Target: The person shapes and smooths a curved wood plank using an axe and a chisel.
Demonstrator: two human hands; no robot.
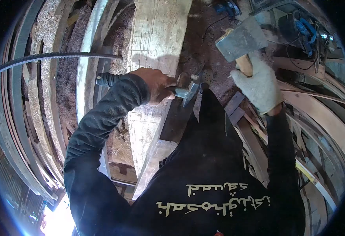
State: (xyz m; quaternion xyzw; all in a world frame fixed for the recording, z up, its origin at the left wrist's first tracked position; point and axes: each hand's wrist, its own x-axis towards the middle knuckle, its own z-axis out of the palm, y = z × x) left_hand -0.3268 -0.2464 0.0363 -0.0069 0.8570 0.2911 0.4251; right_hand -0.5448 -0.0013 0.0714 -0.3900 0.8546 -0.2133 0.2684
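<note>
Squarely against the top face of the beam sits a chisel, its metal shaft gripped in the left hand. That hand is bare and closed tight round the tool, fingers wrapped fully, the tip pointing down at the wood near the beam's right edge. Up and to the right, the right hand, in a pale glove, is clenched round the wooden handle of a hammer, whose broad grey head is raised well above the chisel and apart from it.

As a judgement: the hammer head is heavy and hangs off to one side of the chisel's end, so a blow that lands askew could glance onto the bare knuckles just beside it. The chisel also stands close to the beam's edge, where a slanted strike might make it skid off the wood or split a piece away.

Counted: one chisel, one hammer, one beam, two hands, one gloved and one bare. A single toothed saw blade arcs across the left side, over many curved wooden strips too crowded to count. One blue power tool lies at upper right, and sawdust covers the ground beside the beam.
</note>
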